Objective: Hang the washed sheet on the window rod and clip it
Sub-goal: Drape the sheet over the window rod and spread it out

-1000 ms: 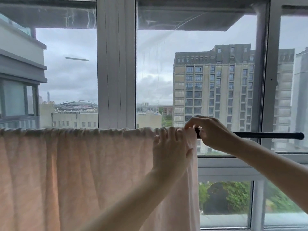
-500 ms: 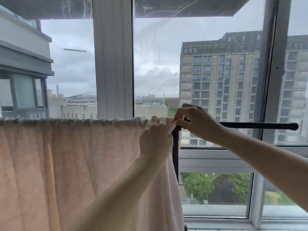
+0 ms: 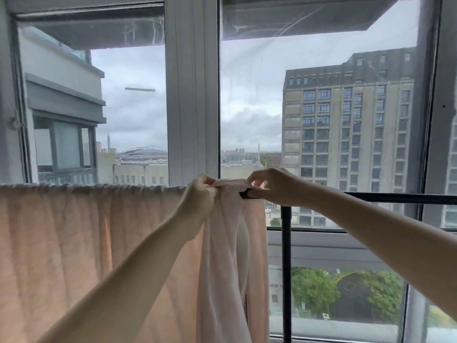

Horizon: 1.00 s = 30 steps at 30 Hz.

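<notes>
Both hands pinch the sheet's top edge: left hand fingers bunch it, right hand fingers grip fabric over the rod. Rod's bare length runs rightward from the right hand, the nearer one; no clip shows.

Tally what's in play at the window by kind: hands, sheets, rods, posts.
Hands: 2, left hand and right hand
Sheets: 1, pink sheet
Horizontal rods: 1, black rod
Upright posts: 1, black post
Total: 5

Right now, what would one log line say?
left hand: grips sheet | right hand: pinches sheet on rod | clip: unseen
</notes>
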Tool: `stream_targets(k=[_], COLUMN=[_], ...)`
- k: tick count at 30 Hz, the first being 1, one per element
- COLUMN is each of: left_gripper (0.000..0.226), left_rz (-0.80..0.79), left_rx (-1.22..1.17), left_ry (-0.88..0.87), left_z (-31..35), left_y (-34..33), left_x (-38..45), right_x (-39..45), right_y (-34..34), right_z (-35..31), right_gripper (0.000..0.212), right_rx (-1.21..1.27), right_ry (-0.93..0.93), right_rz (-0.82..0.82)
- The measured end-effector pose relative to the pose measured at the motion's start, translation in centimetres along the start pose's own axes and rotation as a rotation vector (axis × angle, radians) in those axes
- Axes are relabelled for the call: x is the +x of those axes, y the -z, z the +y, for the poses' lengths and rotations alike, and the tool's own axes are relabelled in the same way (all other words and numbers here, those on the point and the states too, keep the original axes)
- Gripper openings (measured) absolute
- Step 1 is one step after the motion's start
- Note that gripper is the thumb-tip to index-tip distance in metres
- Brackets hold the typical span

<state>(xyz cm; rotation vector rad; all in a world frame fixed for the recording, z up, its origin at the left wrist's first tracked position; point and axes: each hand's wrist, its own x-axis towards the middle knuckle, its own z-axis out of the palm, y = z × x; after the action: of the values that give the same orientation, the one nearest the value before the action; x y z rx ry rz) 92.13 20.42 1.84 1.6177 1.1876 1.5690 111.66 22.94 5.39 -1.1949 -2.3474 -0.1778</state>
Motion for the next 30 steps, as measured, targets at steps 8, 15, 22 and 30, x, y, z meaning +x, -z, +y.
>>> stream_targets(k=[8,15,22,30], left_gripper=[0.014,0.041,0.038,0.035], left_rz=[-0.108,-0.070,-0.191,-0.096], left_rx=[-0.036,0.488,0.091,0.165], left_ry=[-0.030,-0.237,0.063,-0.075], left_z=[0.6,2.0,1.4,0.3], left_y=[1.1,0.7,-0.7,-1.8], left_x=[0.7,2.0,2.1,2.1], right_x=[2.5,4.9,4.1,0.7], right_y=[0.1,2.0,2.0,0.9], right_z=[-0.9,-0.5,1.6,-1.0], right_gripper=[0.016,0.017,0.035,0.058], right_rx=[0.200,0.381,-0.073,-0.121], right_ry=[-0.103,-0.278,-0.186,-0.176], right_rz=[0.033,0.241,0.137,0.143])
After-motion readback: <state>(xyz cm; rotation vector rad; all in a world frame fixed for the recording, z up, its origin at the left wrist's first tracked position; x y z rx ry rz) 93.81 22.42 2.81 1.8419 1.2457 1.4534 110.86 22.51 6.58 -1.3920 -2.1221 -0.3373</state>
